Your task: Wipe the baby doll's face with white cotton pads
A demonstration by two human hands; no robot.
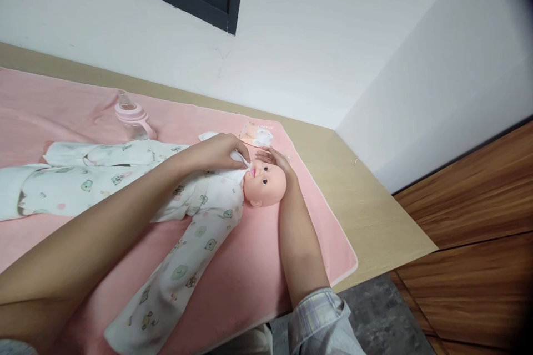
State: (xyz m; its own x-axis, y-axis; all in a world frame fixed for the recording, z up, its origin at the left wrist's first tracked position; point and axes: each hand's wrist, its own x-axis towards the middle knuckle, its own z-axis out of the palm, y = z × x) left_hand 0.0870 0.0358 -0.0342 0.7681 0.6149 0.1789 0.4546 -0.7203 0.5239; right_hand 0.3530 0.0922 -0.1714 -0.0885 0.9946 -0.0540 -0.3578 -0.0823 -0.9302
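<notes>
A baby doll (266,184) lies on its back on a pink mat, dressed in white clothes (204,199) with green animal prints. My left hand (222,152) reaches across its chest and pinches a white cloth (240,169) between thumb and fingers. The cloth touches the doll's face beside the mouth. Around the top of the doll's head, my right hand (277,160) rests along the far side of the face, fingers stretched out. Part of that hand is hidden behind the head.
On the pink mat (250,266), a baby bottle (132,116) with a pink collar and handle lies near the doll's legs. A small printed packet (257,134) is beyond my hands. The wooden table's edge (375,222) borders a wall and brown wood panels (478,255).
</notes>
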